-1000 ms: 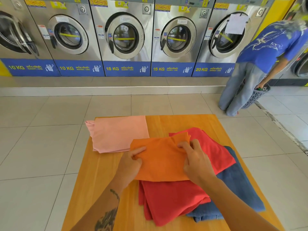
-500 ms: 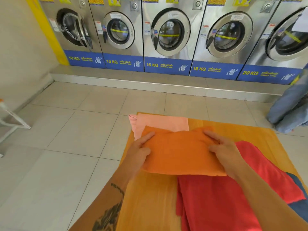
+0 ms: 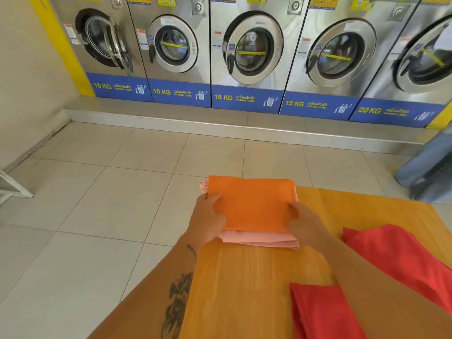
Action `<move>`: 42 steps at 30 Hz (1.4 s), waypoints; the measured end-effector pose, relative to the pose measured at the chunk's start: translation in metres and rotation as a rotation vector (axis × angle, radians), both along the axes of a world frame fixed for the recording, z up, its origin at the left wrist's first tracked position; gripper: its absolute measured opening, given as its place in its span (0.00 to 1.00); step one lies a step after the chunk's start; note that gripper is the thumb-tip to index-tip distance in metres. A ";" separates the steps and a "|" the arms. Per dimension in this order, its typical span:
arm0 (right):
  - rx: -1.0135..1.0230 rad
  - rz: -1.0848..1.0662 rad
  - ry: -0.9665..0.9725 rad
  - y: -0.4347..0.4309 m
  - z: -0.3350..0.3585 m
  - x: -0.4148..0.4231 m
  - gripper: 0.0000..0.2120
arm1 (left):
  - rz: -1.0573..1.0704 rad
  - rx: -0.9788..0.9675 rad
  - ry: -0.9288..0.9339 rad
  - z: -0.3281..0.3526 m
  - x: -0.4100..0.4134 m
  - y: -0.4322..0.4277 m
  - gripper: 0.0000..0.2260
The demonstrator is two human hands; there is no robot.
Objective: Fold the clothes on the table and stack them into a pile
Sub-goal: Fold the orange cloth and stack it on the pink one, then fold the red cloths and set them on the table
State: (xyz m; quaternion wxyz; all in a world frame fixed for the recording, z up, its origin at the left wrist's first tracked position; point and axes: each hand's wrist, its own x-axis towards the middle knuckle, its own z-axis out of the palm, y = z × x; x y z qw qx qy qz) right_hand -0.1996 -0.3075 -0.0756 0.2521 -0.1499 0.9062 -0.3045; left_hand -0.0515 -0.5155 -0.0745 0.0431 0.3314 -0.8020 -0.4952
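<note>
We grip the folded orange cloth (image 3: 252,203) with left hand (image 3: 208,220) and right hand (image 3: 304,222) at opposite edges, atop the folded pink cloth (image 3: 256,239).

table: orange-yellow wooden top (image 3: 244,289), fills the lower middle and lower right of the frame, far edge running up toward the right

far left corner of the table: folded pink cloth (image 3: 256,239) sits flat right on the wood, its near edge and a bit of its left corner peeking out from under the orange piece stacked on it

lower right of the table: red cloth (image 3: 396,255) lying loose on the wood, partly cut off by the frame edge and crossed by a forearm

middle of the table: just bare wood grain between pink and red, the two are apart

under the table: pale tiled floor (image 3: 97,216)
</note>
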 end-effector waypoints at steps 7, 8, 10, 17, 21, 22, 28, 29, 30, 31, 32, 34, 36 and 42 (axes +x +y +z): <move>0.011 0.114 0.051 0.064 0.014 0.031 0.30 | 0.009 -0.373 0.008 0.006 0.039 0.044 0.25; 0.037 0.154 0.074 0.081 0.018 0.035 0.29 | 0.006 -0.356 0.055 0.007 0.045 0.058 0.23; 0.135 0.234 0.159 0.118 0.026 0.045 0.26 | -0.003 -0.325 0.117 0.007 0.056 0.090 0.22; 0.556 0.482 0.471 0.198 0.033 0.078 0.24 | -0.509 -0.388 -0.122 -0.009 0.047 0.208 0.26; 0.561 0.520 0.583 0.203 0.047 0.094 0.25 | -0.656 -0.370 -0.244 -0.001 0.041 0.238 0.31; 0.568 0.535 0.612 0.205 0.048 0.098 0.26 | -0.640 -0.373 -0.249 0.002 0.043 0.240 0.32; 0.670 0.489 0.621 0.225 0.054 0.106 0.34 | -0.494 -0.204 -0.020 0.018 0.077 0.241 0.27; 0.670 0.481 0.587 0.227 0.056 0.103 0.33 | -0.437 -0.166 0.032 0.020 0.082 0.242 0.26; 0.649 0.489 0.573 0.230 0.057 0.099 0.32 | -0.376 -0.125 0.084 0.023 0.087 0.244 0.25; 0.614 0.511 0.583 0.231 0.058 0.095 0.30 | -0.328 -0.090 0.129 0.025 0.091 0.248 0.25; 0.573 0.542 0.599 0.232 0.059 0.091 0.27 | -0.299 -0.074 0.164 0.027 0.094 0.252 0.25; 0.495 0.604 0.579 0.233 0.064 0.084 0.22 | -0.271 -0.058 0.207 0.027 0.099 0.264 0.25; 0.399 0.621 0.487 0.232 0.070 0.078 0.19 | -0.238 -0.023 0.238 0.022 0.104 0.274 0.26; 0.233 0.618 0.104 0.233 0.091 0.065 0.27 | -0.027 0.091 0.275 0.011 0.110 0.268 0.27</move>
